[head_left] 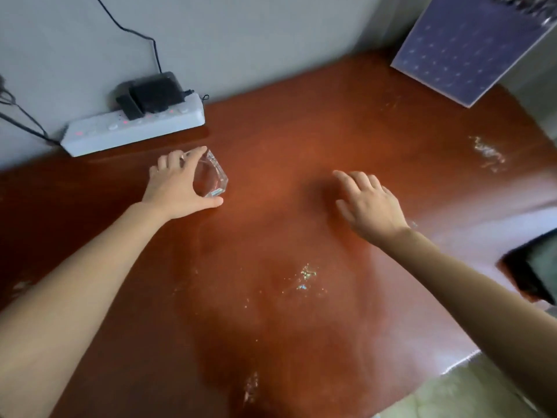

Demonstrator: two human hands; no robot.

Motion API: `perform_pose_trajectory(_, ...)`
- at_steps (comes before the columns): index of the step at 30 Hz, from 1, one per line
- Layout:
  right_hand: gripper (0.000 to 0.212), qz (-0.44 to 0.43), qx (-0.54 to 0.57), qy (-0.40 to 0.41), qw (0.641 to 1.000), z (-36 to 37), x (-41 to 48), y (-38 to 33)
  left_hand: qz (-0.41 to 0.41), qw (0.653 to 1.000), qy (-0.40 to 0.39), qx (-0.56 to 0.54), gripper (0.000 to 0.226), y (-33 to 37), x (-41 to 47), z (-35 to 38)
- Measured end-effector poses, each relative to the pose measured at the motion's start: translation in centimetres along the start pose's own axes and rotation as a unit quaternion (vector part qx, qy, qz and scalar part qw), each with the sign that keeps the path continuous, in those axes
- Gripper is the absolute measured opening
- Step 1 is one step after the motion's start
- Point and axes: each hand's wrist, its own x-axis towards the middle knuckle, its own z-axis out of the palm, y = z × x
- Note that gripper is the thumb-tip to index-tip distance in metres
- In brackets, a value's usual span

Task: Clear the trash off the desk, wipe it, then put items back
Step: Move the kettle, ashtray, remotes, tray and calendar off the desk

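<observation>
Desk: reddish-brown and glossy, and it fills most of the view. We note a grey wall behind it.

Back right corner: a purple panel with a star pattern stands tilted at the desk's far edge.

Back left: a white power strip lies on the desk against the wall, with red lights on. Two black adapters are plugged into it, and a black cable runs up the wall.

Right edge: a dark object, partly cut off by the frame; we cannot identify it.

Left hand: thumb and fingers are curled around a clear glass piece, just in front of the power strip. We cannot tell whether the piece sits on the surface or is lifted off it.

Right hand: palm down over mid-desk, fingers straight and slightly apart, holding nothing. We cannot tell whether it touches the wood.

Small glittering specks lie on the near centre of the desk.
</observation>
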Motion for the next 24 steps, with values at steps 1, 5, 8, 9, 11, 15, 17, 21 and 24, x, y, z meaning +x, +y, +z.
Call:
perform_pose_trajectory(1, 0.053, 0.003, 0.005, -0.002, 1.000, -0.1, 0.8, 1.5, -0.012, 1.000, 0.005, -0.008, 0.109, 0.7, 0.2, 0.1)
perform_pose_trajectory(5, 0.052, 0.053, 0.049, 0.011, 0.997, -0.9, 4.1, 7.6, -0.046, 0.995, 0.020, -0.082, 0.108, 5.9, 2.1, -0.4)
perform_pose_trajectory(8, 0.053, 0.128, 0.111, 0.070, 0.983, -1.6, 6.6, 12.2, -0.009, 0.993, 0.040, -0.112, 0.106, 12.0, 5.0, -1.8)
perform_pose_trajectory(9, 0.054, 0.159, 0.142, 0.091, 0.973, -1.8, 7.3, 13.7, 0.010, 0.993, 0.044, -0.112, 0.106, 14.0, 6.1, -2.3)
perform_pose_trajectory(11, 0.057, 0.214, 0.199, 0.134, 0.947, -2.1, 8.5, 16.5, 0.045, 0.992, 0.044, -0.106, 0.106, 17.9, 8.2, -2.9)
perform_pose_trajectory(15, 0.067, 0.285, 0.260, 0.222, 0.896, -2.6, 10.3, 21.5, 0.108, 0.991, 0.031, -0.071, 0.108, 24.0, 11.7, -3.0)
perform_pose_trajectory(17, 0.075, 0.312, 0.297, 0.244, 0.869, -2.8, 11.1, 23.3, 0.131, 0.990, 0.024, -0.044, 0.109, 25.9, 13.0, -2.7)
perform_pose_trajectory(21, 0.082, 0.296, 0.359, 0.223, 0.856, -3.2, 12.6, 26.0, 0.175, 0.985, 0.004, 0.002, 0.111, 28.2, 14.2, -2.0)
perform_pose_trajectory(24, 0.056, 0.301, 0.418, 0.211, 0.831, -4.0, 12.9, 26.9, 0.194, 0.981, -0.008, 0.020, 0.111, 28.8, 14.2, -1.9)
